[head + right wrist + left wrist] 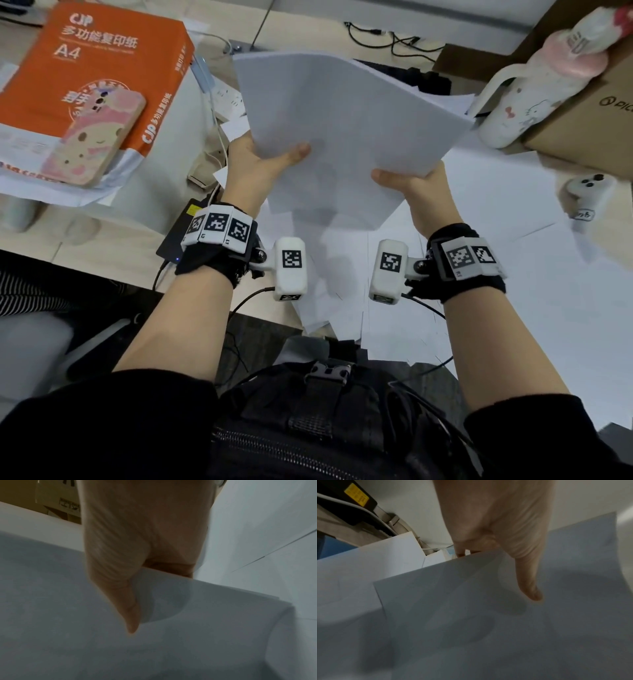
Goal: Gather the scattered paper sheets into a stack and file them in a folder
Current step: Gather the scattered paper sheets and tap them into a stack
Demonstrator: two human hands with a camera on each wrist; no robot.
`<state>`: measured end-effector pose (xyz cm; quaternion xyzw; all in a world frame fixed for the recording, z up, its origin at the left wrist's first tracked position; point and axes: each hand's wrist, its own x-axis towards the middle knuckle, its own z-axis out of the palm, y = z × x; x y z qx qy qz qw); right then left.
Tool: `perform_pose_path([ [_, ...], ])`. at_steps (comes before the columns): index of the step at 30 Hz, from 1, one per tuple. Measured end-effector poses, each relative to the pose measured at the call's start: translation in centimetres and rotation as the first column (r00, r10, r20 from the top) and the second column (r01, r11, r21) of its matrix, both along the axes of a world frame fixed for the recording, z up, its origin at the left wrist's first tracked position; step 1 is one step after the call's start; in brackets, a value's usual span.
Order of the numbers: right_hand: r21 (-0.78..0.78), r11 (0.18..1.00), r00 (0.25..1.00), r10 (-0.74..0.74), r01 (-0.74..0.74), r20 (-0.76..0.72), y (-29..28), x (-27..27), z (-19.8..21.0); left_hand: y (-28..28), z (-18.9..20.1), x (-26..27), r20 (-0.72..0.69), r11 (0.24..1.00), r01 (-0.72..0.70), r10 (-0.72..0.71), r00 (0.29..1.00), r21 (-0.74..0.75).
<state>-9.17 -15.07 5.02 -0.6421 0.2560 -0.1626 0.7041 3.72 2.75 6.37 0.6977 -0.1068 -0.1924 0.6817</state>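
Note:
Both hands hold a stack of white paper sheets (342, 120) lifted above the desk. My left hand (263, 157) pinches its left near edge, thumb on top and fingers hidden beneath. My right hand (411, 181) pinches the near right edge the same way. The left wrist view shows the thumb (529, 582) lying across the top sheet (488, 615). In the right wrist view the thumb (126, 608) presses on the stack (214, 622), whose layered edges show. More loose sheets (479, 274) lie scattered on the desk underneath. No folder is visible.
An orange A4 paper ream (92, 68) with a pink phone (96, 137) on it sits at the left. A white bottle (534, 89) and a cardboard box (589, 113) stand at the right, with a small white device (589, 188) nearby. Cables and a power strip (226, 99) lie behind.

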Motion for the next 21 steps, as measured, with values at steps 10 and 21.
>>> perform_pose_path([
  [10, -0.005, 1.000, 1.000, 0.010, -0.010, -0.020, 0.4, -0.2, -0.2, 0.2, 0.3, -0.3, -0.007, 0.998, 0.046, -0.046, 0.999, 0.036],
  [21, -0.001, 0.995, 0.994, -0.101, 0.101, -0.032, -0.1, 0.0, -0.1, -0.5, 0.4, -0.2, -0.009, 1.000, 0.008, -0.008, 1.000, 0.009],
])
